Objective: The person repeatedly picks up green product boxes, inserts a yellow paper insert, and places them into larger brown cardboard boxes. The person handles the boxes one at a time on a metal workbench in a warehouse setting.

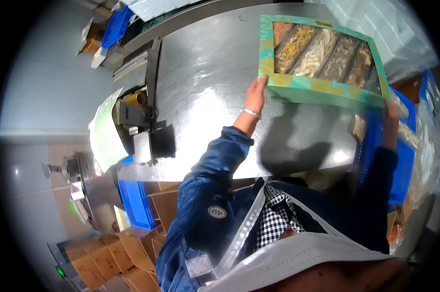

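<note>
Between both hands is a green and gold patterned gift box (315,82) with a clear window, at the upper right of the view. Through the window show several slanting rows of dried food, some orange, some yellow, some pale, some brown. My left hand (255,95) grips the box's near left corner, the thumb on its top edge; a bracelet circles the wrist. At the near right corner, my right hand (391,115) holds the box's side, its fingers partly hidden. Beneath the box lies a stainless steel table (212,84), with shadows of the box and arms on it.
Blue plastic crates (402,171) holding bagged goods stand to the right, near my right arm. White foam-like boxes (384,33) under plastic film are at the back right. On the table's left are a metal device (132,114) and a yellow tape roll (135,98). Cardboard boxes (107,255) stand lower left.
</note>
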Tool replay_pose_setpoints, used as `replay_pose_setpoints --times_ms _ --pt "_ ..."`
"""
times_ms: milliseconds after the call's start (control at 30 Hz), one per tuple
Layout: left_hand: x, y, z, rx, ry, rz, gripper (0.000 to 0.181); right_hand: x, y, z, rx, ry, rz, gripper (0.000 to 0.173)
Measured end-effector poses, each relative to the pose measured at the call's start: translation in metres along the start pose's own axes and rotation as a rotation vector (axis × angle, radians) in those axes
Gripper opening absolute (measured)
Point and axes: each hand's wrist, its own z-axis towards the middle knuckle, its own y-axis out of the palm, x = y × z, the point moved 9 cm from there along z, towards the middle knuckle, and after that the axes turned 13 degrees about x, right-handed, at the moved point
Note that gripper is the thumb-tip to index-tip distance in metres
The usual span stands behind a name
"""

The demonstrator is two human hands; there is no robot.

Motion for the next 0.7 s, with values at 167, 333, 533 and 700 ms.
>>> replay_pose_setpoints --times_ms 167,333,533,700 --pt "0.019 -0.128 -0.042 0.261 -0.031 -0.032 0.055 -0.123 0.024 -0.083 -0.007 0.037 0.231 0.046" --pt "0.073 -0.267 -0.153 0.559 0.112 -0.104 0.066 -0.230 0.072 -0.143 -0.112 0.041 0.297 0.045" --pt "0.135 -0.388 -0.261 0.909 0.257 -0.290 0.046 -0.367 0.130 -0.203 -0.335 -0.314 0.337 0.035" --pt "0.136 -0.467 -0.281 0.954 0.327 -0.183 0.039 -0.401 0.208 -0.252 -0.553 -0.316 0.252 0.026"
